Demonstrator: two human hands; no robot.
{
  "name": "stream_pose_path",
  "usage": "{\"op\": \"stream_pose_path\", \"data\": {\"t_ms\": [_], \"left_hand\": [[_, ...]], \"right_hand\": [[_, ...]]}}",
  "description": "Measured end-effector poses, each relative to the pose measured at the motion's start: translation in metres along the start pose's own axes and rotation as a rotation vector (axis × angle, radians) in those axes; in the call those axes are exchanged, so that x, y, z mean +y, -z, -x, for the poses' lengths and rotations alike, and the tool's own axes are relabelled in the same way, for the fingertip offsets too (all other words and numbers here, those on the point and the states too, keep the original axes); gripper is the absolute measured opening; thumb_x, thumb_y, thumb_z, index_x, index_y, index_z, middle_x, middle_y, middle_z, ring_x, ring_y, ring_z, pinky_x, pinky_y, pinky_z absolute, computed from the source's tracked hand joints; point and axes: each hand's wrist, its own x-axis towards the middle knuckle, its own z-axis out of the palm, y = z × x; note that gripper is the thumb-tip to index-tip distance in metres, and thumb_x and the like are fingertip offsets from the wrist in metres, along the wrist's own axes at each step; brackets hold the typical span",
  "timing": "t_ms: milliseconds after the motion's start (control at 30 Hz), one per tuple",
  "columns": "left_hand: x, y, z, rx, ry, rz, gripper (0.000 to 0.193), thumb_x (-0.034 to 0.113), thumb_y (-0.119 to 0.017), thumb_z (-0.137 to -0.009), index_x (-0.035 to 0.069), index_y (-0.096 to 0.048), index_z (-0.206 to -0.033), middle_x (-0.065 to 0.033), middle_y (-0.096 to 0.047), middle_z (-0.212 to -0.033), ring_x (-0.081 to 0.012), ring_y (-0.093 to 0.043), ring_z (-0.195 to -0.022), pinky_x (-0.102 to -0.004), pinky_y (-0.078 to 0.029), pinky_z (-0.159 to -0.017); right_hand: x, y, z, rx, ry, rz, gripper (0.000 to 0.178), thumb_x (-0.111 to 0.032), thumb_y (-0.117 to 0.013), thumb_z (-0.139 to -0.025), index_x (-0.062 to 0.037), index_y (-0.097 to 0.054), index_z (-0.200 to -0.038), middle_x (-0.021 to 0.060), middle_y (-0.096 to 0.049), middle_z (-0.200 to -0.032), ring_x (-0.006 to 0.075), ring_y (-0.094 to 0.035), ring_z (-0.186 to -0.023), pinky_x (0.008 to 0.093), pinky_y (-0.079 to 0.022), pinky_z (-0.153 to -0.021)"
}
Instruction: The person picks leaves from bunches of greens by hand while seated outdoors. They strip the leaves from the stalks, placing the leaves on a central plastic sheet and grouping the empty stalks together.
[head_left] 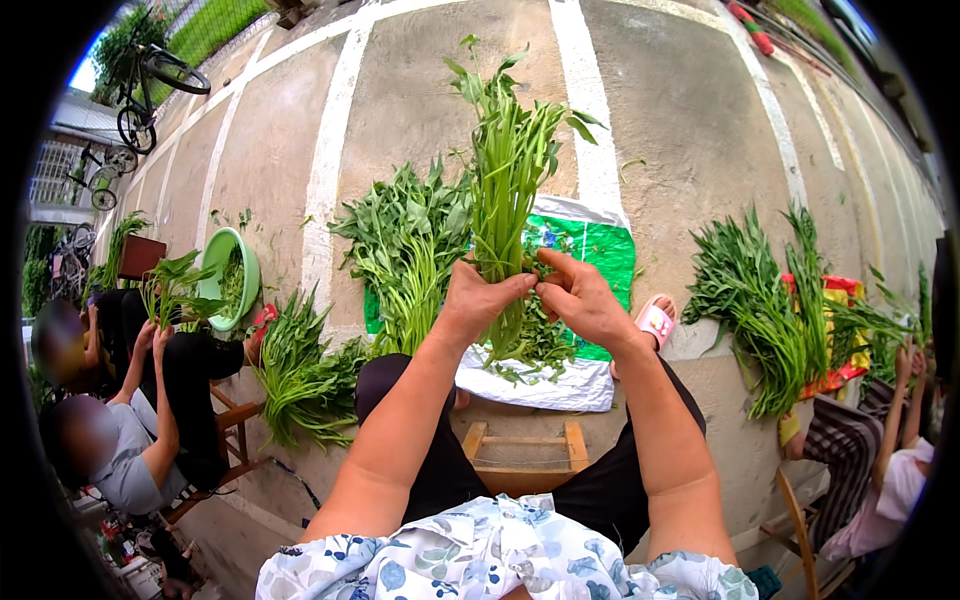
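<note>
My left hand is wrapped round the lower stems of an upright bunch of water spinach, its leafy tops pointing away from me. Close against the bunch on the right, my right hand is closed, thumb and fingertips pressed together near the left thumb; what they pinch, if anything, is too small to tell. Under both hands lies a green and white sack, with loose leaves and stem bits scattered over it. A large pile of water spinach rests just left of the bunch.
A low wooden stool stands between my knees. Another greens heap and a green basin lie left, near two seated people handling greens. At right, more greens lie by a red-yellow sack and another seated person.
</note>
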Motion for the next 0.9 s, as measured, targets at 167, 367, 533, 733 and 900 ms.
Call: {"op": "stream_pose_path", "data": {"t_ms": [167,367,533,733,900], "left_hand": [[0.002,0.001,0.004,-0.021,0.015,-0.045,0.017,0.000,-0.067,-0.073,-0.004,-0.063,-0.088,-0.0063,-0.064,-0.077,-0.0095,-0.058,-0.064,-0.0228,-0.047,-0.057],[0.000,0.003,0.006,-0.058,0.114,-0.102,0.020,0.003,-0.071,-0.069,0.000,-0.060,-0.086,-0.0041,-0.063,-0.074,-0.0090,-0.056,-0.062,-0.0242,-0.046,-0.057],[0.002,0.004,0.017,-0.163,0.150,-0.351,0.027,0.007,-0.072,-0.070,0.001,-0.061,-0.093,-0.0031,-0.064,-0.081,-0.0088,-0.056,-0.069,-0.0252,-0.047,-0.065],[-0.016,0.016,0.029,-0.234,0.147,-0.348,0.028,0.007,-0.070,-0.070,0.000,-0.061,-0.095,-0.0036,-0.065,-0.083,-0.0102,-0.058,-0.072,-0.0256,-0.047,-0.069],[-0.026,0.027,0.034,-0.206,-0.041,-0.585,0.030,0.013,-0.071,-0.069,0.003,-0.062,-0.095,-0.0065,-0.065,-0.079,-0.0121,-0.058,-0.069,-0.0270,-0.047,-0.067]], "right_hand": [[0.001,0.001,0.001,0.020,0.099,0.319,0.042,-0.004,-0.050,-0.079,0.0090,-0.044,-0.119,0.0062,-0.055,-0.067,0.0112,-0.050,-0.059,0.0272,-0.044,-0.055],[0.008,0.034,-0.001,0.297,0.226,0.858,0.022,-0.016,-0.053,-0.079,-0.0023,-0.061,-0.094,0.0195,-0.062,-0.073,0.0347,-0.060,-0.068,0.0413,-0.048,-0.064],[-0.006,0.069,0.008,0.507,0.220,0.601,0.025,-0.012,-0.057,-0.080,0.0020,-0.060,-0.100,0.0131,-0.063,-0.076,0.0169,-0.059,-0.063,0.0296,-0.046,-0.059],[0.003,0.082,0.005,0.631,0.307,0.295,0.031,-0.010,-0.057,-0.083,0.0069,-0.054,-0.109,0.0026,-0.059,-0.078,0.0061,-0.051,-0.061,0.0227,-0.043,-0.053],[0.004,0.081,-0.001,0.691,0.327,0.155,0.031,-0.009,-0.057,-0.084,0.0078,-0.053,-0.110,0.0027,-0.058,-0.075,0.0055,-0.050,-0.058,0.0198,-0.043,-0.050]]}}
